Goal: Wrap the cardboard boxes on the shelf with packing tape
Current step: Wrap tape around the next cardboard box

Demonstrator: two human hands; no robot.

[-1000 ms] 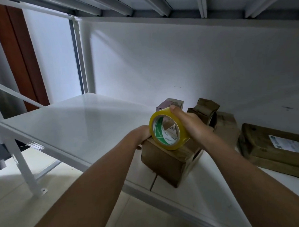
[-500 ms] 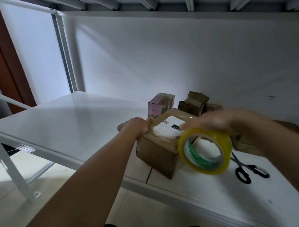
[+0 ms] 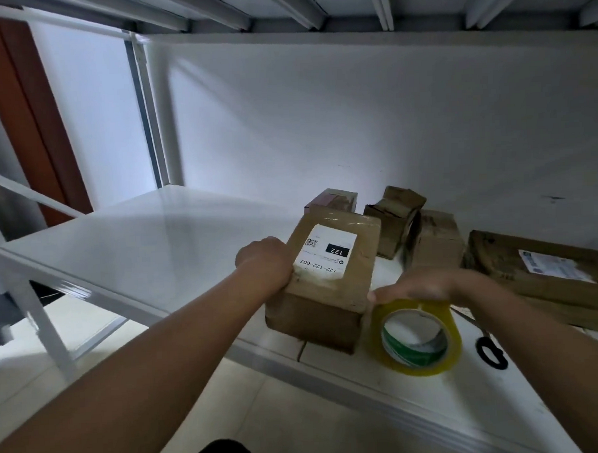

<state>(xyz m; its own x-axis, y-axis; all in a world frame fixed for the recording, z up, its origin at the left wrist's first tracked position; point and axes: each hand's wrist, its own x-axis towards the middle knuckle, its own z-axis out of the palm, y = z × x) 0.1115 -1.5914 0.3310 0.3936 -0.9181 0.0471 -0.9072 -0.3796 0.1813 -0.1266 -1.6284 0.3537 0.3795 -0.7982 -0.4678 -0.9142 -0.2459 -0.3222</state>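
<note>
A brown cardboard box (image 3: 325, 304) with a white label marked 122 stands near the front edge of the white shelf (image 3: 127, 254). My left hand (image 3: 265, 265) grips the box's left top edge. A yellow roll of packing tape (image 3: 417, 337) stands on the shelf just right of the box. My right hand (image 3: 416, 286) holds the roll from above, its fingertips reaching toward the box's near right corner.
Behind the box are a small pinkish box (image 3: 332, 201), an open-flapped box (image 3: 393, 218) and another brown box (image 3: 435, 241). A flat labelled parcel (image 3: 546, 277) lies at the right. Black scissors (image 3: 489, 350) lie right of the tape. A white upright (image 3: 148, 113) stands at the back left.
My right hand carried the tape roll from the top of the box down over its right side to the shelf. My left hand kept its hold on the box's left edge.
</note>
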